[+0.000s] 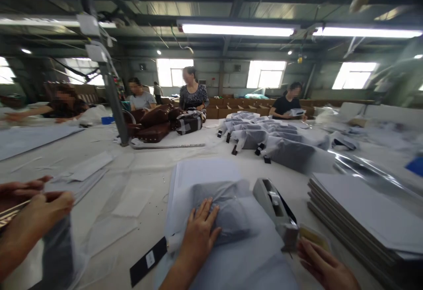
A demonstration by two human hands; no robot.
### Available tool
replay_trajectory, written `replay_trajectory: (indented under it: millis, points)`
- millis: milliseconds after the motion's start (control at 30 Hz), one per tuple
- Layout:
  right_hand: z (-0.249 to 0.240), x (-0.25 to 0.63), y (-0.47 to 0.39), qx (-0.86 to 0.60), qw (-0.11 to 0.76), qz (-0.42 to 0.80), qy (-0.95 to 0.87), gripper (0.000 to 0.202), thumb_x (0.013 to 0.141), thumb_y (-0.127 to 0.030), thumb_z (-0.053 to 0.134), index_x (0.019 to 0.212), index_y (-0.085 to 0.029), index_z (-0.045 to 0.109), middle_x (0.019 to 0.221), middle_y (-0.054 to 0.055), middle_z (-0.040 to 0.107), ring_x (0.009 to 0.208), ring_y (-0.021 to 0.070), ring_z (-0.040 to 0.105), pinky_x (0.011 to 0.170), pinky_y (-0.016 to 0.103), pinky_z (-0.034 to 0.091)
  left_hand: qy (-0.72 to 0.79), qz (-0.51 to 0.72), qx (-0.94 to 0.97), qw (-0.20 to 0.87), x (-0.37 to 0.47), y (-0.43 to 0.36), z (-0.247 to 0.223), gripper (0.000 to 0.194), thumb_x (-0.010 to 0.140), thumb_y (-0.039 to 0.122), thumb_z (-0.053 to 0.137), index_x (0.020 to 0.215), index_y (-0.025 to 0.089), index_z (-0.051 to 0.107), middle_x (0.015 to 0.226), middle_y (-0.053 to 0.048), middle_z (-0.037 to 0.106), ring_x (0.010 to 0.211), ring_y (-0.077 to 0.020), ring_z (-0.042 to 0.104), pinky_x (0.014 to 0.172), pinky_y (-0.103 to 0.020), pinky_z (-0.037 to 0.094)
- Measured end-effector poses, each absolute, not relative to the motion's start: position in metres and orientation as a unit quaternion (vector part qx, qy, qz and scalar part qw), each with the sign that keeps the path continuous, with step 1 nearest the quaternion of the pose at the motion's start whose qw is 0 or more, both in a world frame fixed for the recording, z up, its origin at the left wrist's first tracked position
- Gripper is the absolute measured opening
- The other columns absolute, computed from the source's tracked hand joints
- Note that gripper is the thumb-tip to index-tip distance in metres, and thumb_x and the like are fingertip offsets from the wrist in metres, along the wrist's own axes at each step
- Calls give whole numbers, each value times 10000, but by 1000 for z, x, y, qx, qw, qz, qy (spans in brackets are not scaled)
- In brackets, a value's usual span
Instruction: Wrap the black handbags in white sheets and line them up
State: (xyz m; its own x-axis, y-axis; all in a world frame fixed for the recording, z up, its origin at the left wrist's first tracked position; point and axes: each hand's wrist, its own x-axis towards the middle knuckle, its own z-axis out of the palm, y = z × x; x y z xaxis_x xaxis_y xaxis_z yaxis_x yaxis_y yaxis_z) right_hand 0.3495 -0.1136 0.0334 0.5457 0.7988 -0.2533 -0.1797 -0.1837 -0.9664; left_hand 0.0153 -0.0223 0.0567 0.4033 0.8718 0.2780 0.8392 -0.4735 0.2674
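Observation:
My left hand (200,232) lies flat with fingers spread on a dark item wrapped in thin white tissue paper (231,219). A black tag (148,261) with a white label sticks out at the item's lower left. Beneath it is a spread of white sheets (205,169). My right hand (325,263) pinches a strip of clear, yellowish tape (313,236) at the front end of a grey tape dispenser (269,197). The dispenser stands just right of the wrapped item.
A co-worker's hands (42,210) hold something at the left edge. Stacked boards (366,210) rise on the right. Wrapped items with black tags (287,151) stand in rows behind. Brown bags (153,124) lie near a metal post (114,100). Other people work across the table.

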Motion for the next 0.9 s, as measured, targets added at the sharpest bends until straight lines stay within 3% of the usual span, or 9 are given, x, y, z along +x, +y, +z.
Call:
replay_trajectory:
  millis: [67, 167, 333, 500, 633, 767, 900]
  points:
    - [38, 340, -113, -634, 609, 422, -223, 483, 470, -477, 874, 836, -181, 768, 783, 60, 754, 733, 224, 714, 701, 303, 613, 507, 200, 838, 27, 15, -21, 54, 536, 913, 228, 557, 1434, 239, 432, 1547, -102, 338, 1413, -288, 342, 1097, -555, 368]
    - [38, 337, -107, -653, 599, 371, -276, 509, 521, -546, 834, 831, -149, 757, 712, 50, 733, 645, 176, 675, 635, 275, 581, 498, 204, 843, 12, 14, -18, 50, 512, 934, 269, 542, 1432, 224, 432, 1544, -113, 347, 1411, -290, 346, 1091, -549, 374]
    - [29, 354, -114, -701, 560, 316, -307, 478, 580, -548, 806, 836, -147, 768, 693, 55, 734, 682, 202, 680, 611, 266, 546, 488, 207, 848, 7, 12, -16, 49, 502, 939, 302, 542, 1424, 218, 443, 1541, -114, 356, 1401, -295, 364, 1076, -537, 394]
    - [54, 366, -130, -726, 486, 196, -445, 400, 708, -534, 732, 923, -200, 776, 832, 62, 765, 796, 247, 712, 738, 325, 574, 480, 235, 844, 48, 7, -15, 55, 543, 936, 335, 548, 1450, 239, 399, 1530, -100, 385, 1396, -281, 375, 1096, -517, 385]
    - [106, 350, -112, -618, 404, 147, -658, 250, 817, -420, 689, 965, -237, 771, 972, 49, 758, 880, 216, 707, 808, 287, 559, 497, 277, 813, 123, 2, -11, 68, 494, 979, 282, 443, 1465, 226, 374, 1552, -93, 346, 1373, -240, 417, 1107, -424, 400]
    - [150, 310, -69, -463, 306, 174, -814, 218, 908, -334, 606, 1039, -234, 748, 894, 36, 739, 761, 144, 685, 695, 216, 527, 539, 314, 767, 152, -7, -6, 71, 488, 957, 146, 389, 1436, 235, 421, 1555, -70, 342, 1362, -222, 433, 1096, -386, 424]
    - [168, 259, -17, -335, 199, 191, -901, 278, 958, -344, 525, 1125, -228, 715, 849, 40, 719, 736, 131, 657, 696, 223, 485, 537, 343, 756, 147, -15, -1, 62, 472, 943, 148, 428, 1410, 209, 455, 1524, -85, 397, 1367, -229, 424, 1120, -411, 398]
